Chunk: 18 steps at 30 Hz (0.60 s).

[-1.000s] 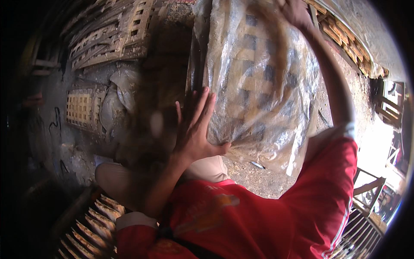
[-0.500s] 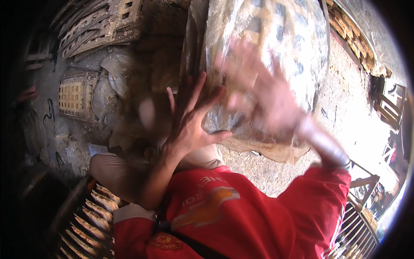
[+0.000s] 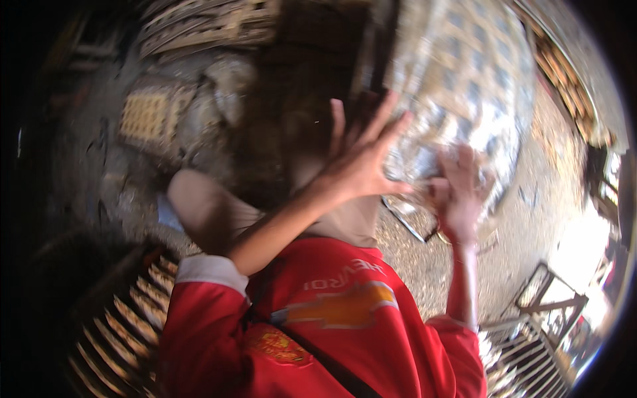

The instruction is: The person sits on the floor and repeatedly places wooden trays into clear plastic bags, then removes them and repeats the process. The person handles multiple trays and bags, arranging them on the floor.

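A stack under a crumpled clear plastic sheet (image 3: 474, 79) stands ahead of me, a grid of square holes showing through. My left hand (image 3: 358, 159) is open at its near left edge, fingers spread and thumb stretched right; I cannot tell if it touches the sheet. Lower and to the right, my right hand (image 3: 459, 192) lies against the near part of the sheet. Its fingers look apart and are slightly blurred, and nothing shows in its grasp. A thin dark strip (image 3: 405, 222) lies on the ground between my hands.
On the left lie a pale lattice crate (image 3: 149, 119) and, farther off, slatted wooden crates (image 3: 212, 26), with crumpled plastic (image 3: 229, 83) beside them. Slatted racks stand low at left (image 3: 126, 318) and right (image 3: 531, 358). Stacked wooden pieces (image 3: 561, 73) line the far right.
My right hand has come down and nearer, from a blur above the sheet to its near part. The view has turned, so the scene and my left hand sit farther right.
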Tool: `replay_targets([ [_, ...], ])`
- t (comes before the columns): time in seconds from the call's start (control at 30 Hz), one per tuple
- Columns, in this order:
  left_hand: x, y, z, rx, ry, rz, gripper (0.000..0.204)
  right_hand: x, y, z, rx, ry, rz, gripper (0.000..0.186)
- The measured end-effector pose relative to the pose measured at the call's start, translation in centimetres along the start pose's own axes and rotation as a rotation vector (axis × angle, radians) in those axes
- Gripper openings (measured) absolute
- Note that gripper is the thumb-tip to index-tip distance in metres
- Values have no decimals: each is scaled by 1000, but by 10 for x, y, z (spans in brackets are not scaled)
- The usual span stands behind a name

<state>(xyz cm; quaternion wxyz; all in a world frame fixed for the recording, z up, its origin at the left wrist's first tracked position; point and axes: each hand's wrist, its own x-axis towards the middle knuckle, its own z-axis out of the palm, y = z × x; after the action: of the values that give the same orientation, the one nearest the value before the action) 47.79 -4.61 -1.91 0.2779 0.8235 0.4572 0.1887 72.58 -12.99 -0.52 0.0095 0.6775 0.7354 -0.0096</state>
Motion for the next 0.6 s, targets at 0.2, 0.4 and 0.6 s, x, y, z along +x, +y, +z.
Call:
replay_targets([
  [0.2, -10, -14, 13, -124, 165, 95, 133, -36, 146, 12, -297, 306, 598, 74],
  [0.4, -15, -14, 20, -54, 174, 119, 133, -3, -29, -22, -105, -114, 70, 61],
  [0.6, -25, -23, -6, -209, 176, 243, 125, -85, 191, -34, -435, 323, 695, 57],
])
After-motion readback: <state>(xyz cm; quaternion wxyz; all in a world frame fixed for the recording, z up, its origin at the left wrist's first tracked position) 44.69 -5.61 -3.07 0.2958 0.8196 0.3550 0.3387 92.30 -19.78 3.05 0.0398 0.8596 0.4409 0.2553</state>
